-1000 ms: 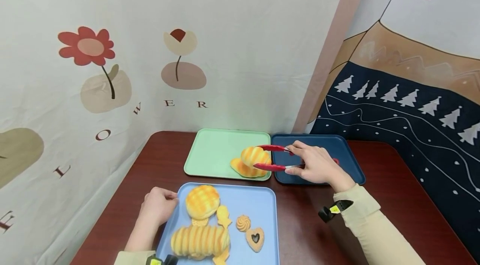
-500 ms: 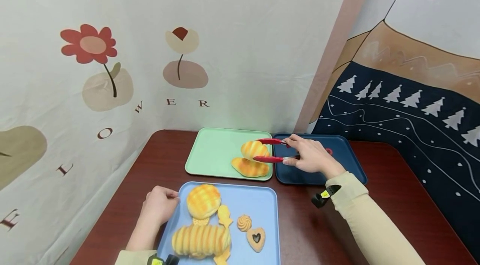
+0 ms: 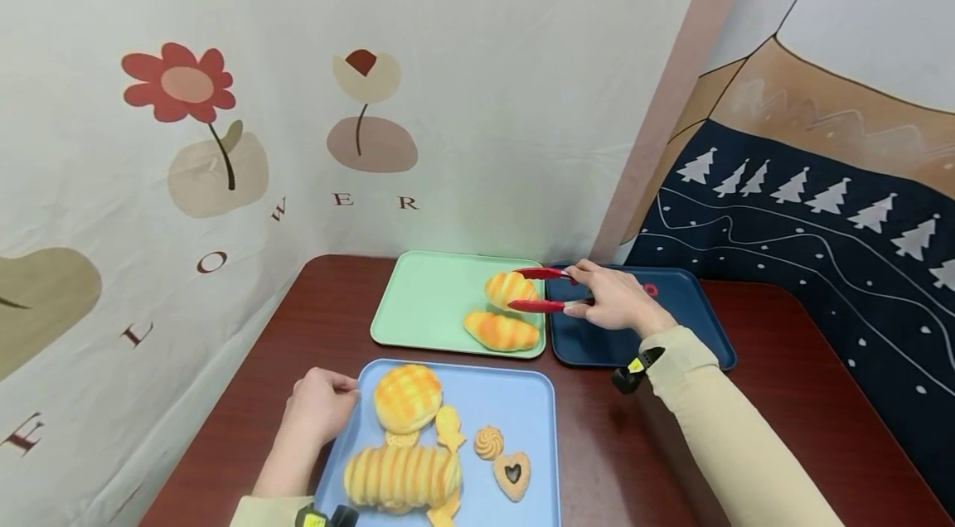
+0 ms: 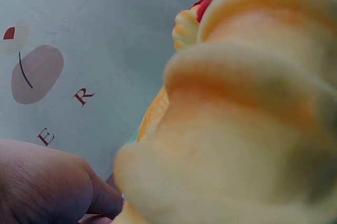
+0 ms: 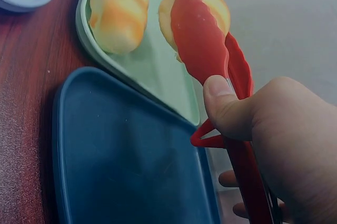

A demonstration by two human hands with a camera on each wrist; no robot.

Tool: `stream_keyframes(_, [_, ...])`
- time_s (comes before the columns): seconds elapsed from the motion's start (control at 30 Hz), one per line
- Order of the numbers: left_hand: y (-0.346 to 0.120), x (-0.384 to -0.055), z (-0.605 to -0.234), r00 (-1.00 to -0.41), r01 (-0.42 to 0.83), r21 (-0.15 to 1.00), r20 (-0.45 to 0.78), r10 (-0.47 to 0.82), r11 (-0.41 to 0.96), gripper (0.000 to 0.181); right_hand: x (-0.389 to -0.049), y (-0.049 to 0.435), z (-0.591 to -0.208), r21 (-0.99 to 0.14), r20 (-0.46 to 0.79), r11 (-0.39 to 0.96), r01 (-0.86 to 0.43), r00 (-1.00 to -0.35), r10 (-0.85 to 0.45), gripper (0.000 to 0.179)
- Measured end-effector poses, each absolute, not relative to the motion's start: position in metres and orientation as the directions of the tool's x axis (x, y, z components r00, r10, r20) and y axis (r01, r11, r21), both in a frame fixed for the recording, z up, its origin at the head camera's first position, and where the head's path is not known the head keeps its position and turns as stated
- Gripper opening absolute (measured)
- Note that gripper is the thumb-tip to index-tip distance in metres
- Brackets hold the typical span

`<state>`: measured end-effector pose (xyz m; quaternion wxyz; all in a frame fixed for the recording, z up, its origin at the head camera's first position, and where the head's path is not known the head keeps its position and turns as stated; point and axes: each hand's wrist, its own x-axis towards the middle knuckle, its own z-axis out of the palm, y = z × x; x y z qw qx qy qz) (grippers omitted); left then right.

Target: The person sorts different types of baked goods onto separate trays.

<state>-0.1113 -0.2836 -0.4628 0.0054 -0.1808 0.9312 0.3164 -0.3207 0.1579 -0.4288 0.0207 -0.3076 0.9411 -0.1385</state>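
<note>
My right hand grips a pair of red tongs, thumb on one arm of them. Between the tong heads is a small striped bread roll, above the right side of the green tray. A croissant-shaped bread lies on that tray, just in front of the roll. My left hand, fingers curled, pinches the far left corner of the light blue tray. A long ridged loaf on the blue tray fills much of the left wrist view.
The blue tray also bears a round bun, a swirl cookie, a heart cookie and a fish-shaped biscuit. A navy tray lies under my right forearm. A printed cloth hangs behind the brown table.
The tongs and the roll have moved away from me, off the croissant-shaped bread and towards the back of the green tray. My left hand keeps its place at the blue tray.
</note>
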Motion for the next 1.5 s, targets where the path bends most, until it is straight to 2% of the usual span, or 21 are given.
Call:
stream_keyframes(0.63, [-0.284,-0.112,-0.466,-0.926,-0.365,0.587,-0.147,-0.348,0.723,0.018,-0.334,0.150,-0.449,-0.276,-0.030,0.805,-0.525,-0.833,-0.553,0.075])
stream_keyframes(1.5, [-0.285,-0.112,-0.467,-0.928,-0.356,0.587,-0.130,-0.349,0.727,0.018,-0.339,0.150,-0.450,-0.306,-0.079,0.826,-0.474,-0.852,-0.518,0.082])
